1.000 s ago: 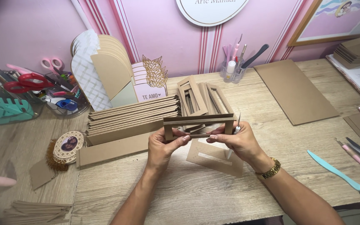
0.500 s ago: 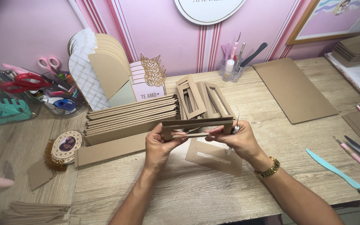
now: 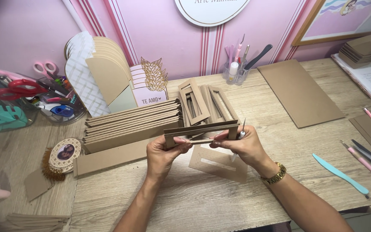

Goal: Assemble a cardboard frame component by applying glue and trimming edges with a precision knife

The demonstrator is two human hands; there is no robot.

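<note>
Head view. Both hands hold one brown cardboard frame (image 3: 201, 131) above the wooden table (image 3: 185, 202), tilted so its open window faces partly upward. The left hand (image 3: 163, 155) is closed on the frame's left end, thumb on top and fingers beneath. The right hand (image 3: 241, 148) is closed on the right end and also keeps a thin white-tipped tool (image 3: 241, 134) trapped between its fingers, tip pointing up.

Handling, as judged: the frame looks light and fairly stiff, but its narrow rails would probably bend or crease under pressure. Grip is best taken at the corners or short ends, as held, not at mid-rail.

Surroundings. Directly below the right hand lies a flat cardboard cutout (image 3: 218, 162) on the table. Just beyond both hands stands a cluster of similar frames (image 3: 205, 105); beyond the left hand sits a stack of cardboard strips (image 3: 129, 124). Well to the right of the right hand lie a teal tool (image 3: 340, 175) and a large cardboard sheet (image 3: 299, 92). Open table lies toward the person, near the front edge.
</note>
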